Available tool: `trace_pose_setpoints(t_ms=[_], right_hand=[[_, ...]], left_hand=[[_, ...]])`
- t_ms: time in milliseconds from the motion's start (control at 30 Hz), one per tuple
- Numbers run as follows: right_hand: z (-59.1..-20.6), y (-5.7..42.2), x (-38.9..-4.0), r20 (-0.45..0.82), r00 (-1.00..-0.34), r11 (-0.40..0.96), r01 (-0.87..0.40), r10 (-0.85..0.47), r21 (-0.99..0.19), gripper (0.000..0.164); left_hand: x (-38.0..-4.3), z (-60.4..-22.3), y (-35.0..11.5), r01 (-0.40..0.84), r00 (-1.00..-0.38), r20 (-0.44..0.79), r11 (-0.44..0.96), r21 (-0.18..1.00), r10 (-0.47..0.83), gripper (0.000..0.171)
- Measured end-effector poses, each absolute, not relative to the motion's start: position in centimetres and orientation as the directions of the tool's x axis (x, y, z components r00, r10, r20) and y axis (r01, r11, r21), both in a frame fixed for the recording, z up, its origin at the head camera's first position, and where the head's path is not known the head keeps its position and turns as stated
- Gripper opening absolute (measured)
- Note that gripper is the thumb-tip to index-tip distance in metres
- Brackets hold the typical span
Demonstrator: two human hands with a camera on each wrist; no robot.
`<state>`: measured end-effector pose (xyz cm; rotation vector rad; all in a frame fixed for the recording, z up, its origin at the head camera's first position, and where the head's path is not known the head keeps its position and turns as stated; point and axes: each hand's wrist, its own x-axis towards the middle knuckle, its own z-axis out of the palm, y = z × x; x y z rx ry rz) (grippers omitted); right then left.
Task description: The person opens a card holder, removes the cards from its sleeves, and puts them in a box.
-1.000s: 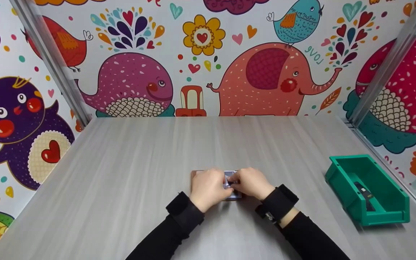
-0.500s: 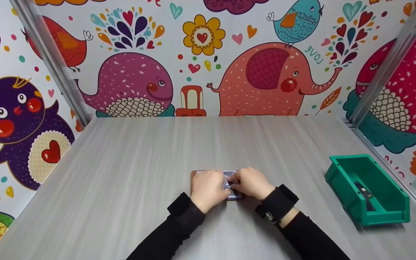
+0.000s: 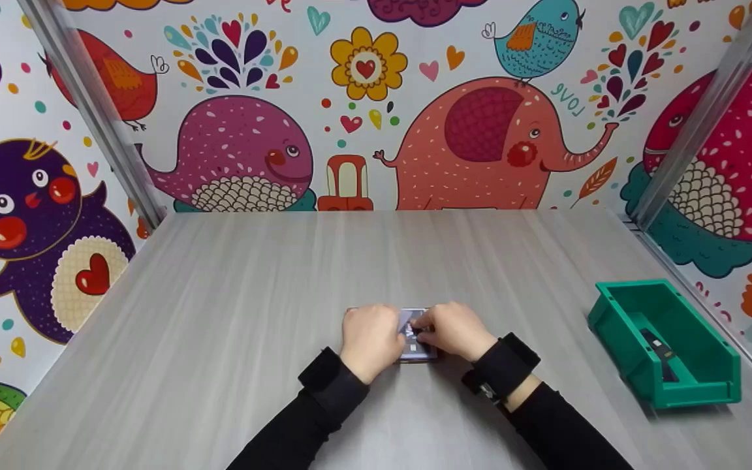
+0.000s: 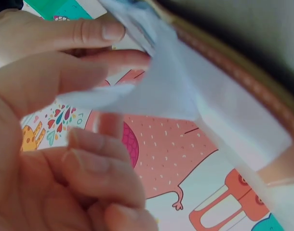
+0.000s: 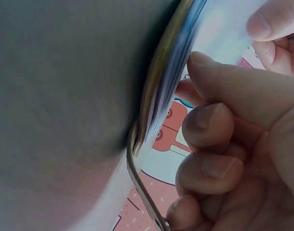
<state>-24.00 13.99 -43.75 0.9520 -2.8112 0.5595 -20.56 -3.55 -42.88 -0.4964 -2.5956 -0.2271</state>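
A small brown leather card holder [image 4: 219, 62] with clear plastic sleeves lies unfolded on the table, largely covered by both hands in the head view. My left hand [image 3: 373, 339] pinches a translucent sleeve [image 4: 159, 91] between thumb and forefinger, its other fingers curled. That sleeve stands bent up from the stack in the left wrist view. From the opposite side, my right hand [image 3: 457, 329] holds the sleeve stack [image 5: 178, 62] with thumb and forefinger at its edge. Below that, a narrow strap [image 5: 143, 180] with a metal snap sticks out beside my right little finger.
On the right of the table [image 3: 252, 281] stands a green plastic bin [image 3: 696, 391] with a flat dark item [image 3: 660, 352] in it. Printed cartoon walls [image 3: 363, 143] enclose the table at the back and sides.
My left hand has shifted a little to the left, away from the right hand, and more of the top sleeve shows between them. The right hand stays in place.
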Motion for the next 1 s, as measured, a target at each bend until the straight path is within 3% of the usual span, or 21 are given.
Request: trace_pose_setpoints(t_ms=[467,700,867,1000], right_hand=[[-43.6,13.8,-23.9,0.207,-0.816,0.758,-0.578,-0.539,-0.302,0.02],[-43.8,13.8,-23.9,0.199,-0.82,0.763,-0.572,-0.537,-0.3,0.022],[-43.8,13.9,-23.8,0.208,-0.821,0.765,-0.571,-0.532,-0.298,0.023],[-43.8,13.9,-23.8,0.211,-0.822,0.766,-0.569,-0.529,-0.3,0.023]], left_hand=[[-21.2,-41.8,-5.6,0.267,-0.902,0.4,0.938,0.219,0.164,0.022],[-21.9,-41.5,-7.0,0.152,-0.973,0.211,0.947,0.282,0.093,0.021],[-22.3,-41.5,-7.5,0.114,-0.989,0.123,0.946,0.302,0.08,0.01],[-22.6,-41.6,-7.8,0.097,-0.993,0.087,0.947,0.307,0.074,0.01]])
